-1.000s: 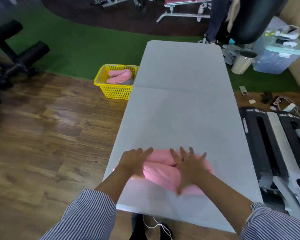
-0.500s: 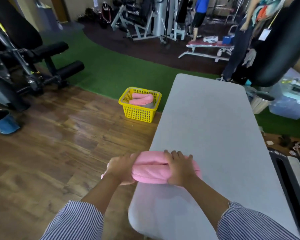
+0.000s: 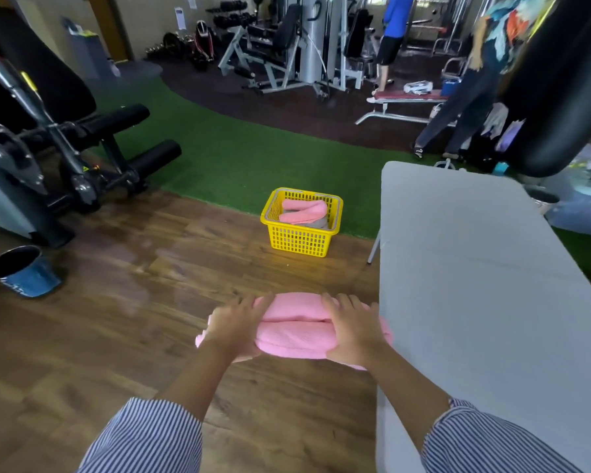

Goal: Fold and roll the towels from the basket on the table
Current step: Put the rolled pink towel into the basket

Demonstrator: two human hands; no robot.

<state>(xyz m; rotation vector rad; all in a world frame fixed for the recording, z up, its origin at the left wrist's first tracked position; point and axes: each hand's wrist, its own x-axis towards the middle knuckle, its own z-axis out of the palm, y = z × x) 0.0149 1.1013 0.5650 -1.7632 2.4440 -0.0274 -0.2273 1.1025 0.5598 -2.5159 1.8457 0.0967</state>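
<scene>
Towel [image 3: 296,331], rolled, has left the worktop [image 3: 485,285], clamped between left hand [image 3: 234,331] and right hand [image 3: 350,331]; yellow basket [image 3: 301,238] ahead likely receives it.

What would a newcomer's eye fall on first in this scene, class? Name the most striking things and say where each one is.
First, the rolled pink towel low in the middle, gripped at its ends by the left hand and right hand, beside the grey table's left edge. Next, the yellow basket on the wooden floor beyond, holding another pink towel.
</scene>
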